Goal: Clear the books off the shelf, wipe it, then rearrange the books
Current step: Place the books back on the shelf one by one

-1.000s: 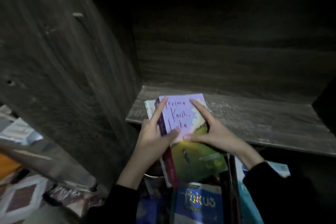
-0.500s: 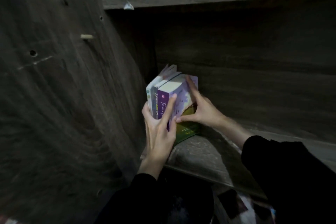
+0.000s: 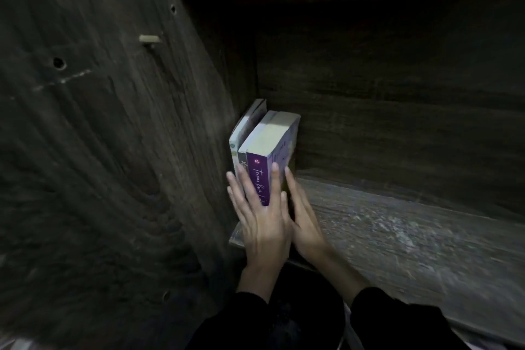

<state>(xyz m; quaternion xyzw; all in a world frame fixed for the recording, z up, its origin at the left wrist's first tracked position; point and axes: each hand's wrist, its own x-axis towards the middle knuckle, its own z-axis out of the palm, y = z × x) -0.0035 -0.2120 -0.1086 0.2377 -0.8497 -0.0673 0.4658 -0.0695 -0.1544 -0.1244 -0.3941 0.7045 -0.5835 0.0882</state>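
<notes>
At the centre of the frame I see three upright paperback books (image 3: 255,150) standing in the left corner of the dark grey wood-grain shelf board (image 3: 397,230), tight against the cabinet's wooden side panel (image 3: 113,150). The purple-spined book with white handwritten lettering (image 3: 257,179) is the rightmost. My left hand (image 3: 261,221) lies flat, fingers straight and slightly spread, pressed on the spines. My right hand (image 3: 305,219) has straight fingers together, laid against the purple book's right cover. A small pale peg (image 3: 149,39) sticks out at upper left.
</notes>
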